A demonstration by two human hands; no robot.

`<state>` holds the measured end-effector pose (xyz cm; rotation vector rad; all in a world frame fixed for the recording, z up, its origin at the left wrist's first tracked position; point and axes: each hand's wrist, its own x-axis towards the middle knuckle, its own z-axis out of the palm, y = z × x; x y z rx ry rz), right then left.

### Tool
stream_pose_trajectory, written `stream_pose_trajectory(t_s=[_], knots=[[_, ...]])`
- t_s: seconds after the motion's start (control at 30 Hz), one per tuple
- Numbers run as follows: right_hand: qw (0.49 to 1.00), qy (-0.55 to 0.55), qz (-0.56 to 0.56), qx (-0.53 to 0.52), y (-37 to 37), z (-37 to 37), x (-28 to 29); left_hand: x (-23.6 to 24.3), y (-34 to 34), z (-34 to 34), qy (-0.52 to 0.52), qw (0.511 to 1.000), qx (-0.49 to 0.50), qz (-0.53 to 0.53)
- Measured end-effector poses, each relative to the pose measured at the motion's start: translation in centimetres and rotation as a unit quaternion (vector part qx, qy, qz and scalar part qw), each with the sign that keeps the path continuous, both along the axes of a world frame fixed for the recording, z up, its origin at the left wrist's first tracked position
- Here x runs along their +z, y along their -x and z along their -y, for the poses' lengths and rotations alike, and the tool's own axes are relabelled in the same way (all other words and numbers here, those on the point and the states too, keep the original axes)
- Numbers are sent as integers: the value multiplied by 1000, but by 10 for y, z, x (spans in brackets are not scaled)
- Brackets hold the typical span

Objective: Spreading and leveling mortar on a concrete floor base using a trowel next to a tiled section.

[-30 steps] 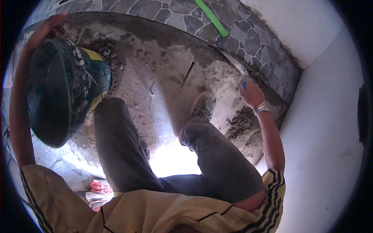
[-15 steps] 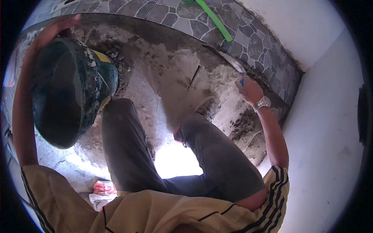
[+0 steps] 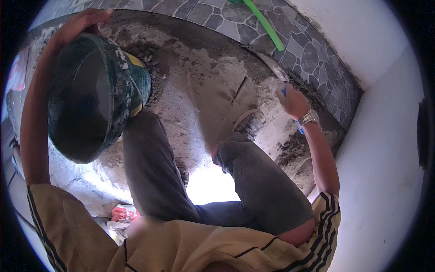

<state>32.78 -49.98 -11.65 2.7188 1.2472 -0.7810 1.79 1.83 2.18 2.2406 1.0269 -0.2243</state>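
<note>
right hand closed on a blue-handled tool, left hand at the bucket's rim

a person sits low on a rough, grey-brown floor [image 3: 181, 75], legs bent, in dark grey trousers [image 3: 272, 190] and a tan shirt [image 3: 195, 242] with black stripes on the sleeve. the right hand [image 3: 294, 103] is closed around the handle of a flat-bladed tool [image 3: 277, 71]; blue shows at the fingers and again by the wristwatch [image 3: 309, 117]. the pale blade points up and to the left, close to the lower edge of the stone-patterned tiles [image 3: 235, 27].

on the other side, the left hand [image 3: 87, 23] reaches over the far rim of a dark green bucket [image 3: 120, 86], its fingers stretched to the right; whether it grips the rim or only rests there, one cannot tell. the bucket leans with its mouth toward the person, just beside the left knee, its wall smeared with pale grey and its inside shadowed.

a bright green strip [image 3: 267, 27] lies on the tiles, beyond the blade. a dark crumbly patch [image 3: 292, 152] sits below the right hand, near the shoe [image 3: 249, 124]. a red and white bag [image 3: 124, 214] lies by the left hip, and a white wall [image 3: 385, 136] rises at the right.
</note>
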Motion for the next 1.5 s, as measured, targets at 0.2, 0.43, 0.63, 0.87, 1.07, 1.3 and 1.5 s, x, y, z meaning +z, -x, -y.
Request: stream_pose_trajectory(t_s=[0.2, 0.43, 0.63, 0.87, 1.07, 1.3, 1.5], knots=[[996, 11, -17, 86, 0, -69, -40, -18, -2, -22, 25, 997, -69, 14], [999, 34, -28, 26, 14, -37, 5, -9, -1, -10, 30, 999, -26, -33], [993, -39, -11, 112, 43, -95, -23, -4, -3, -14, 34, 996, -69, -35], [997, 3, -69, 29, 13, -91, -12, 0, -1, -10, 3, 998, -47, -42], [993, -38, -95, 59, 54, -114, -8, -9, -3, -24, 22, 993, -82, -84], [985, -57, -155, 54, 39, -156, -33, -3, 0, -17, 27, 995, -91, -20], [994, -42, -102, 20, 43, -108, -28, 0, -5, -8, 18, 997, -50, -64]])
